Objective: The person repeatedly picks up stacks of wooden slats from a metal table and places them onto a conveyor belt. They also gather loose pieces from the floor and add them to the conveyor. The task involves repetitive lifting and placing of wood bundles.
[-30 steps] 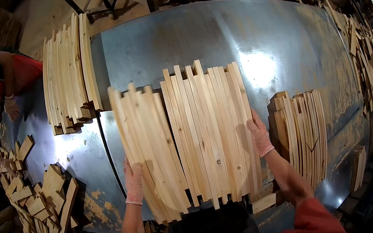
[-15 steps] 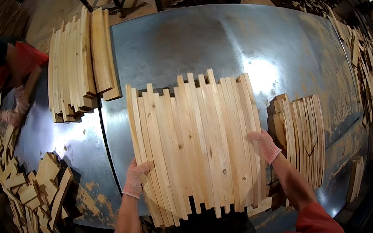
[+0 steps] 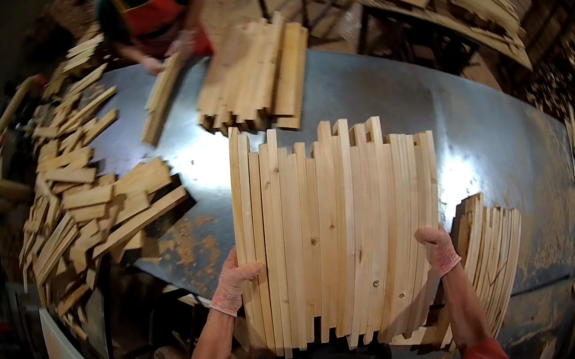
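A wide bundle of long pale wooden strips, set side by side with uneven ends, is squeezed between my two hands in front of my body. My left hand, in a pinkish knitted glove, presses the bundle's left side, its thumb over the face of the outer strips. On the opposite side my right hand, gloved alike, grips the outer strips with its thumb on top. The fingers beneath the bundle are hidden on both hands.
A metal-topped table spreads beyond the bundle. Stacked boards lie at its far side, and more strips at the right. Loose offcuts heap up at the left. A co-worker in a red apron handles a piece of wood.
The view has swung left, so the table and stacks appear shifted right and turned. The bundle stays between my hands. The co-worker now stands upright with a wooden piece in hand.
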`<state>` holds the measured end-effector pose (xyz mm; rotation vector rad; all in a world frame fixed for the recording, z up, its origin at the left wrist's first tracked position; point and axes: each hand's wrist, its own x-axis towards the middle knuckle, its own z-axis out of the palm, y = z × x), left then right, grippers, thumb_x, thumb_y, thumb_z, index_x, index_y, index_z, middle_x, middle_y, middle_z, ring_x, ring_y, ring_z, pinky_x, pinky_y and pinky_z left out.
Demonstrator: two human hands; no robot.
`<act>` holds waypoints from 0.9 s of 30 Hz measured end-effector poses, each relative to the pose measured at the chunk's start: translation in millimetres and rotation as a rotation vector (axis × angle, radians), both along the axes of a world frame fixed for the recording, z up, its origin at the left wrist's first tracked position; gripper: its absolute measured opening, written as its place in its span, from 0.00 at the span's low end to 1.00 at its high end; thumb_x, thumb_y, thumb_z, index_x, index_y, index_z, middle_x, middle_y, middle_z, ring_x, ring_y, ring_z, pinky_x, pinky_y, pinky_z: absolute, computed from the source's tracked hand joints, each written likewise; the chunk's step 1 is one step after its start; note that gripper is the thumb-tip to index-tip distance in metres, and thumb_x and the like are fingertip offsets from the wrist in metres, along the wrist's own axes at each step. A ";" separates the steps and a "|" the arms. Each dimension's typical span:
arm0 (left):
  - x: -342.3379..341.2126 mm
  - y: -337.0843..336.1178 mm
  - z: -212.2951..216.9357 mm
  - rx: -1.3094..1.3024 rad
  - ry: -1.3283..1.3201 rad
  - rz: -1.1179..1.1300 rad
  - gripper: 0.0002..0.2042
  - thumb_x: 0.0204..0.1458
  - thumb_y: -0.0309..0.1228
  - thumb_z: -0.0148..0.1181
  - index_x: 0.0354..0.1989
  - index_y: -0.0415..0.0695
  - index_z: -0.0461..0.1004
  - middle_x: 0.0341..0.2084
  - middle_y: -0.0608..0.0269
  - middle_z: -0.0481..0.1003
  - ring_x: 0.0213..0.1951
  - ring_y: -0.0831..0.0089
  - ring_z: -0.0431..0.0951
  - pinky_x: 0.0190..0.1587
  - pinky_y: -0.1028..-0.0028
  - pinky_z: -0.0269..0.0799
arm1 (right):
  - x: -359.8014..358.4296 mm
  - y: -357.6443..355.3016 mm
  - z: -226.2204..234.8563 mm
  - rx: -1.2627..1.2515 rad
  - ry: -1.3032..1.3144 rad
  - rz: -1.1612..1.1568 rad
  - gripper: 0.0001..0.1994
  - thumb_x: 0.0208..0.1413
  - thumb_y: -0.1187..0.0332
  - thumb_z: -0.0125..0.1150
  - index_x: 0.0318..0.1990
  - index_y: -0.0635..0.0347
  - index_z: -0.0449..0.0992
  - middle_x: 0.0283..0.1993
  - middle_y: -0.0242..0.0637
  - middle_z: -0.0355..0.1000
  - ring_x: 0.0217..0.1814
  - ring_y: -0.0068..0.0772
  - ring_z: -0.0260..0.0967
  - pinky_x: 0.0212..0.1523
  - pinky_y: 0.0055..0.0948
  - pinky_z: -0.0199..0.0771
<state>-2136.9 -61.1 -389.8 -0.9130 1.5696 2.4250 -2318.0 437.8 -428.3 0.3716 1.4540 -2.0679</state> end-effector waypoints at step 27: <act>755.9 -20.8 236.5 -0.314 0.164 1.389 0.30 0.49 0.33 0.75 0.62 0.42 0.74 0.43 0.67 0.77 0.41 0.77 0.78 0.45 0.72 0.79 | 445.9 -614.5 274.5 -0.512 0.029 1.421 0.45 0.48 0.61 0.77 0.73 0.72 0.66 0.60 0.49 0.79 0.59 0.48 0.82 0.59 0.46 0.87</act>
